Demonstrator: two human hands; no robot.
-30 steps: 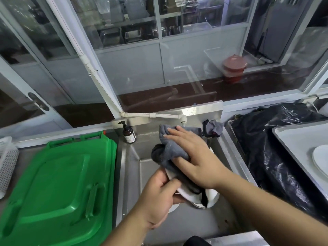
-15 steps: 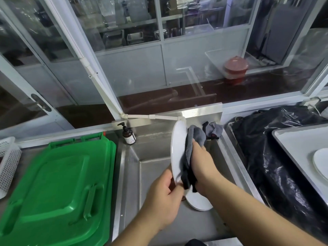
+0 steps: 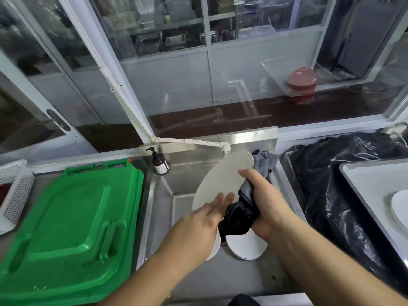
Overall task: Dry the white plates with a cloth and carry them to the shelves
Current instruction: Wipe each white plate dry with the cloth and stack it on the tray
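Note:
A white plate (image 3: 223,180) is held tilted over the steel sink (image 3: 163,195), its flat face turned toward me. My left hand (image 3: 198,226) lays straight fingers on the plate's lower face; its thumb is hidden. My right hand (image 3: 267,202) grips a dark grey cloth (image 3: 240,215) bunched against the plate's right edge and back. Below my hands another white plate (image 3: 245,248) lies in the sink, and the rim of a further plate (image 3: 215,248) shows under my left wrist.
A green plastic lid (image 3: 66,228) fills the left counter, beside a white mesh basket (image 3: 15,191). A brown soap bottle (image 3: 160,162) stands at the sink's back corner. Right of the sink are a black bag (image 3: 331,195) and a steel tray (image 3: 375,184) holding a white plate (image 3: 399,208).
The plate has turned from edge-on to face toward me and tilted right. My left fingers have spread flat on its face. My right hand has slid the cloth down to the plate's lower right edge.

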